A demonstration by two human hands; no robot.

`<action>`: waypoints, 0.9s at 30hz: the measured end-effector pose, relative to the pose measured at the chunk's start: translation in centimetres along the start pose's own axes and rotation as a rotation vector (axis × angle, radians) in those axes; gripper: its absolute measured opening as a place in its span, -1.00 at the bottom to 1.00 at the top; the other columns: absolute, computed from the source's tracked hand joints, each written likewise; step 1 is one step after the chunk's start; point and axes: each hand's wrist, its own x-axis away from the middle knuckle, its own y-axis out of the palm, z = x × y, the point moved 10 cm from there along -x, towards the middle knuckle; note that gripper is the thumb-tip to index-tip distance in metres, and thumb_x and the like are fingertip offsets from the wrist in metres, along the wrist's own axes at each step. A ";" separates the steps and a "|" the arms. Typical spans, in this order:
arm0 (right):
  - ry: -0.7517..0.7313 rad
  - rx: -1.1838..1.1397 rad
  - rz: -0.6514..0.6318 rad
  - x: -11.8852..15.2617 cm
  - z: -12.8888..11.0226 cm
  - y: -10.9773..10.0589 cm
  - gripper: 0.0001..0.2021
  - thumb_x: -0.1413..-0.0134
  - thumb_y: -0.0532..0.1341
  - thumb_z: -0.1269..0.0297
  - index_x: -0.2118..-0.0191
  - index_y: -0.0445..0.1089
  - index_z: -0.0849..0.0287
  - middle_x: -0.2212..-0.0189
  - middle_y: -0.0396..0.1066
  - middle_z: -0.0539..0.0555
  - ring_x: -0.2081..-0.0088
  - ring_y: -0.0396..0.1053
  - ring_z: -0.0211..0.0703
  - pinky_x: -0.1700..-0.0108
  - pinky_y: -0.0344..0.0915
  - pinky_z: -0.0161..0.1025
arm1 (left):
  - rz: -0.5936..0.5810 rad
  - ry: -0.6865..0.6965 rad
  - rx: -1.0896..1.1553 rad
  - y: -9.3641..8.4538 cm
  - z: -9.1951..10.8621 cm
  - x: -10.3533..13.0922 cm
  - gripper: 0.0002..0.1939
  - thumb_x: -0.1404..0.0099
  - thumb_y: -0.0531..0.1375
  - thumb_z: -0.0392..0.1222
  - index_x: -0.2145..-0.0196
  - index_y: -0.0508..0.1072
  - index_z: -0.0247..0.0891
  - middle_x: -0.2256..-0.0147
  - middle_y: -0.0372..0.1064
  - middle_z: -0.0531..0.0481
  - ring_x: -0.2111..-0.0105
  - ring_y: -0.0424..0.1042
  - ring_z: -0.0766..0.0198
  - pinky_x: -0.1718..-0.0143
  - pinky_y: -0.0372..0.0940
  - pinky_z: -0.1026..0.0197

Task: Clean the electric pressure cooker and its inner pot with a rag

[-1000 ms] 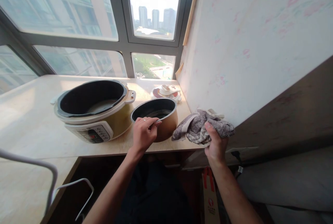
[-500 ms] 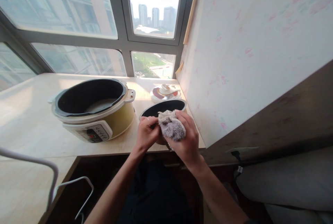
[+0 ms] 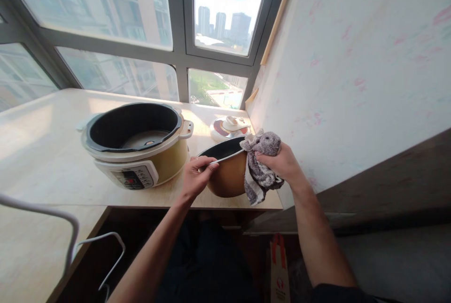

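Note:
My left hand [image 3: 198, 175] pinches the rim of a round inner pot [image 3: 227, 181], dark inside and golden brown outside, which tilts near the counter's front edge. In my right hand [image 3: 280, 164] is a bunched grey and white cloth [image 3: 262, 167], pressed against the right side of the pot's rim, with a loose end hanging down. To the left stands a pressure cooker body [image 3: 169, 164], gold and white, with its lid off and its dark inside showing. Behind the pot lies a round lid [image 3: 218, 130] with a white handle on top.
The pale wooden counter [image 3: 45, 152] runs along the window. A patterned wall [image 3: 334, 82] closes off the right side. A white tube [image 3: 52, 216] curves at lower left, and a paper bag [image 3: 280, 270] stands below the counter.
My right hand has moved right with the cloth, from the front of the pot to its right side. More of the pot's outside shows. The view has shifted slightly.

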 end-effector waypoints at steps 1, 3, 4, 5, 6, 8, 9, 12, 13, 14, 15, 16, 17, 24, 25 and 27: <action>0.021 -0.002 -0.026 -0.7 0.3 0.0 -0.66 0.23 0.42 0.16 0.28 0.53 0.23 0.34 0.55 0.07 0.25 0.50 0.00 0.18 0.40 -0.14 | -0.003 -0.003 0.022 -0.1 -0.2 -0.1 -0.79 -0.18 0.29 -0.04 0.46 0.63 -0.21 0.48 0.51 -0.02 0.45 0.40 0.23 0.30 0.29 0.15; 0.052 0.001 -0.067 -2.0 0.8 -0.1 -0.65 0.29 0.42 0.17 0.30 0.54 0.24 0.35 0.55 0.07 0.25 0.49 0.01 0.16 0.39 -0.13 | -0.002 -0.006 0.058 -0.3 -0.8 -0.3 -0.78 -0.18 0.30 -0.03 0.46 0.62 -0.23 0.48 0.51 -0.04 0.46 0.39 0.23 0.32 0.29 0.16; 0.063 0.009 -0.080 -2.7 1.1 -0.1 -0.65 0.30 0.41 0.17 0.31 0.54 0.25 0.36 0.55 0.07 0.25 0.49 0.02 0.16 0.39 -0.12 | 0.008 -0.010 0.073 -0.5 -1.1 -0.4 -0.77 -0.17 0.31 -0.03 0.47 0.62 -0.24 0.48 0.51 -0.05 0.46 0.39 0.23 0.32 0.29 0.17; 0.074 0.018 -0.085 -3.3 1.5 -0.2 -0.65 0.31 0.41 0.17 0.32 0.54 0.25 0.37 0.55 0.08 0.26 0.49 0.03 0.16 0.39 -0.11 | 0.021 -0.016 0.089 -0.8 -1.6 -0.4 -0.76 -0.16 0.31 -0.02 0.48 0.62 -0.24 0.48 0.51 -0.06 0.46 0.38 0.23 0.34 0.28 0.17; 0.088 0.021 -0.088 -3.9 1.9 -0.3 -0.65 0.32 0.40 0.17 0.32 0.54 0.26 0.37 0.55 0.08 0.26 0.49 0.03 0.16 0.38 -0.10 | 0.032 -0.024 0.103 -1.0 -2.0 -0.4 -0.76 -0.15 0.32 -0.01 0.48 0.62 -0.24 0.48 0.51 -0.07 0.46 0.37 0.23 0.35 0.28 0.17; 0.121 -0.017 -0.106 -4.7 2.7 -0.3 -0.64 0.33 0.39 0.16 0.33 0.54 0.27 0.39 0.55 0.09 0.28 0.49 0.04 0.17 0.39 -0.09 | 0.052 -0.039 0.130 -1.5 -2.8 -0.2 -0.76 -0.14 0.33 0.00 0.46 0.63 -0.24 0.47 0.51 -0.08 0.45 0.37 0.23 0.35 0.29 0.17; 0.133 -0.059 -0.129 -4.9 3.0 -0.2 -0.63 0.35 0.40 0.16 0.32 0.54 0.27 0.39 0.55 0.09 0.29 0.49 0.04 0.18 0.40 -0.09 | 0.057 -0.042 0.143 -1.6 -3.1 -0.2 -0.77 -0.14 0.33 -0.01 0.45 0.63 -0.24 0.46 0.51 -0.08 0.44 0.37 0.22 0.35 0.29 0.16; 0.128 -0.200 -0.247 -5.0 3.2 0.8 -0.54 0.38 0.44 0.18 0.23 0.55 0.25 0.31 0.57 0.10 0.21 0.50 0.07 0.11 0.41 -0.06 | 0.047 -0.041 0.177 -1.8 -3.6 0.0 -0.77 -0.13 0.34 -0.01 0.46 0.62 -0.24 0.47 0.50 -0.08 0.42 0.38 0.21 0.30 0.31 0.15; 0.115 -0.235 -0.288 -5.0 2.9 1.1 -0.50 0.38 0.45 0.19 0.18 0.55 0.24 0.27 0.57 0.10 0.15 0.50 0.08 0.07 0.41 -0.06 | 0.040 -0.037 0.186 -1.8 -3.6 -0.1 -0.76 -0.13 0.34 0.00 0.47 0.61 -0.24 0.47 0.49 -0.07 0.42 0.37 0.21 0.29 0.30 0.14; 0.108 -0.262 -0.327 -4.9 2.7 1.3 -0.47 0.38 0.46 0.19 0.14 0.55 0.23 0.23 0.57 0.10 0.11 0.49 0.09 0.03 0.40 -0.05 | 0.031 -0.034 0.189 -1.8 -3.6 -0.1 -0.74 -0.14 0.34 0.02 0.47 0.60 -0.24 0.48 0.49 -0.07 0.42 0.36 0.21 0.30 0.29 0.14; 0.111 -0.280 -0.358 -4.8 2.6 1.6 -0.45 0.39 0.47 0.19 0.12 0.54 0.22 0.22 0.57 0.10 0.09 0.49 0.10 0.00 0.39 -0.03 | 0.025 -0.031 0.190 -1.8 -3.7 -0.2 -0.71 -0.15 0.33 0.05 0.47 0.59 -0.25 0.48 0.48 -0.07 0.42 0.35 0.21 0.31 0.28 0.14; 0.121 -0.290 -0.382 -4.7 2.6 1.8 -0.45 0.40 0.48 0.19 0.13 0.54 0.22 0.23 0.57 0.10 0.09 0.49 0.10 -0.01 0.39 -0.02 | 0.019 -0.031 0.188 -1.7 -3.8 -0.3 -0.68 -0.16 0.32 0.08 0.47 0.58 -0.25 0.48 0.46 -0.07 0.43 0.34 0.22 0.32 0.27 0.15; 0.134 -0.294 -0.394 -4.7 2.6 1.9 -0.47 0.41 0.49 0.19 0.16 0.54 0.22 0.26 0.57 0.09 0.12 0.49 0.09 -0.01 0.39 0.00 | 0.014 -0.033 0.184 -1.7 -3.9 -0.4 -0.65 -0.17 0.32 0.12 0.47 0.57 -0.25 0.49 0.45 -0.07 0.44 0.33 0.22 0.33 0.26 0.15; 0.140 -0.356 -0.422 -4.0 1.3 2.2 -0.35 0.36 0.47 0.18 0.00 0.47 0.18 0.17 0.56 0.10 0.10 0.50 0.07 -0.01 0.39 -0.03 | 0.027 -0.051 0.244 -1.4 -4.7 -0.4 -0.58 -0.21 0.26 0.21 0.46 0.48 -0.25 0.46 0.35 -0.04 0.42 0.29 0.24 0.37 0.19 0.20; 0.141 -0.358 -0.451 -3.7 1.0 2.4 -0.31 0.34 0.47 0.18 -0.06 0.45 0.18 0.14 0.55 0.10 0.07 0.49 0.07 -0.03 0.38 -0.03 | 0.033 -0.045 0.252 -1.4 -4.7 -0.4 -0.58 -0.22 0.26 0.20 0.46 0.48 -0.25 0.46 0.34 -0.04 0.42 0.28 0.24 0.37 0.18 0.20; 0.145 -0.347 -0.488 -3.5 0.7 2.7 -0.29 0.34 0.46 0.18 -0.08 0.44 0.18 0.14 0.55 0.10 0.05 0.49 0.08 -0.03 0.38 -0.04 | 0.045 -0.036 0.260 -1.3 -4.6 -0.3 -0.59 -0.24 0.25 0.18 0.46 0.47 -0.26 0.46 0.33 -0.03 0.41 0.27 0.25 0.35 0.18 0.20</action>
